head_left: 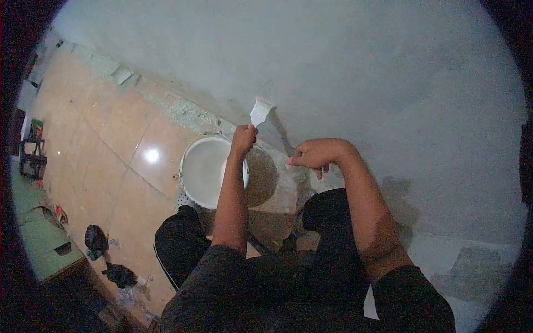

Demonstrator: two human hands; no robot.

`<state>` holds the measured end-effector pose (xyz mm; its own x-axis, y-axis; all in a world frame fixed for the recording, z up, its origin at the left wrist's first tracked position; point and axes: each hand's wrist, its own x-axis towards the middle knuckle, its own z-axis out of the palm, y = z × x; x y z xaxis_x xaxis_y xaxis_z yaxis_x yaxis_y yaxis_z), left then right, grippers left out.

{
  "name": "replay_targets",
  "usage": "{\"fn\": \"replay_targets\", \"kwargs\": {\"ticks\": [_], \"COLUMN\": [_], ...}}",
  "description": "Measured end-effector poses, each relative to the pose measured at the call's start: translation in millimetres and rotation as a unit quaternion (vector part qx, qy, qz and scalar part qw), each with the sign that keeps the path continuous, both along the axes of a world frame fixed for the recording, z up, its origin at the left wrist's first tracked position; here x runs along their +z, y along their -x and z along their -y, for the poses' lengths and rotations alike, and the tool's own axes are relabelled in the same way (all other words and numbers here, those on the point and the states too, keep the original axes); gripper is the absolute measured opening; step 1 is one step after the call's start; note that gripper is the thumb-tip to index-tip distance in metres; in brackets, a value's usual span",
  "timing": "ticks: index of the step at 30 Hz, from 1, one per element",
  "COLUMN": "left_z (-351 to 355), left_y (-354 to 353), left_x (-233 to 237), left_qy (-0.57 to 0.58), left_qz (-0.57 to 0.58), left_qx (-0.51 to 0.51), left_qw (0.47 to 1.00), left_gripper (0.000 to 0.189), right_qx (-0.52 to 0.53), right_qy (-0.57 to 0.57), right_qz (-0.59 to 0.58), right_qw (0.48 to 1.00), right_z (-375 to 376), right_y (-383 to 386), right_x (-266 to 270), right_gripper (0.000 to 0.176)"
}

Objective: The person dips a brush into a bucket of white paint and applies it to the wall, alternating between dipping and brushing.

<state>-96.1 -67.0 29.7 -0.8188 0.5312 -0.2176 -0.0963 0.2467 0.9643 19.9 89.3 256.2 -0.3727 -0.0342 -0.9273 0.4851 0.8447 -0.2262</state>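
Note:
My left hand (pixel 244 140) is closed around the handle of a white paintbrush (pixel 260 111). The brush's broad end meets the grey-white wall (pixel 355 72) and casts a shadow on it. Below that hand, a round white bucket (pixel 182 175) with a wire handle stands on the floor, holding pale whitish contents; my left forearm covers part of it. My right hand (pixel 319 154) is bent at the wrist close to the wall, right of the brush. Its thumb and forefinger are pinched together, and I cannot make out anything between them.
Tiled floor (pixel 111 150) runs along the wall, with pale splashes at the base and a small white piece (pixel 121 74) there. Dark bags (pixel 96 240) lie at left near a green surface (pixel 44 238). My knees (pixel 177 238) flank the bucket.

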Motion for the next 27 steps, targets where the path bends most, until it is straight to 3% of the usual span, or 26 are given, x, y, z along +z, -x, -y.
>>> {"fn": "replay_targets", "kwargs": {"ticks": [1,3,4,6,7,9,11,14,18,20,21,23,24,25,27], "left_z": [-2,2,2,0,1,-1,-2,-4,7,15,18,24,31,32,30], "left_y": [1,-1,1,11,9,-3,-4,-1,0,1,-4,-19,-20,-14,-9], "left_x": [-10,-17,-39,-96,-69,16,25,65,113,127,145,196,205,205,194], "left_qy": [0.007,0.121,0.122,0.320,0.321,0.386,0.384,0.321,0.283,0.163,0.165,-0.006,-0.078,-0.065,-0.217], "left_qz": [-0.126,0.061,0.064,-0.147,-0.147,0.009,-0.013,-0.030,-0.061,-0.065,-0.070,0.061,0.089,0.035,0.136], "left_qx": [-0.011,0.010,0.012,-0.084,-0.083,-0.051,-0.042,0.038,0.015,0.046,0.046,0.086,0.056,0.032,-0.039], "left_qw": [0.992,0.991,0.990,0.932,0.932,0.921,0.922,0.946,0.957,0.983,0.983,0.994,0.991,0.997,0.966], "left_gripper": [0.038,0.039,0.039,0.042,0.042,0.044,0.047,0.044,0.041,0.040,0.040,0.036,0.036,0.036,0.037], "right_qx": [0.000,0.009,0.011,0.015,0.016,0.002,0.003,0.011,0.003,0.001,-0.003,0.011,0.025,0.022,-0.012], "right_qy": [-0.002,-0.001,0.000,0.016,0.017,0.017,0.021,0.020,0.008,0.014,0.017,0.016,0.013,0.014,0.021], "right_qz": [0.004,0.000,0.002,0.007,0.007,0.007,0.000,-0.011,-0.009,-0.010,-0.008,-0.014,-0.015,-0.017,-0.072], "right_qw": [1.000,1.000,1.000,1.000,1.000,1.000,1.000,1.000,1.000,1.000,1.000,1.000,1.000,1.000,0.997], "right_z": [-1,0,0,1,3,9,12,12,13,14,15,15,14,12,10], "right_y": [2,3,4,9,10,10,11,9,6,6,6,5,5,2,-5], "right_x": [2,2,1,1,1,-2,0,-1,-2,-2,-2,0,1,1,-2], "right_gripper": [0.060,0.059,0.059,0.058,0.058,0.056,0.056,0.057,0.057,0.057,0.057,0.057,0.057,0.057,0.061]}}
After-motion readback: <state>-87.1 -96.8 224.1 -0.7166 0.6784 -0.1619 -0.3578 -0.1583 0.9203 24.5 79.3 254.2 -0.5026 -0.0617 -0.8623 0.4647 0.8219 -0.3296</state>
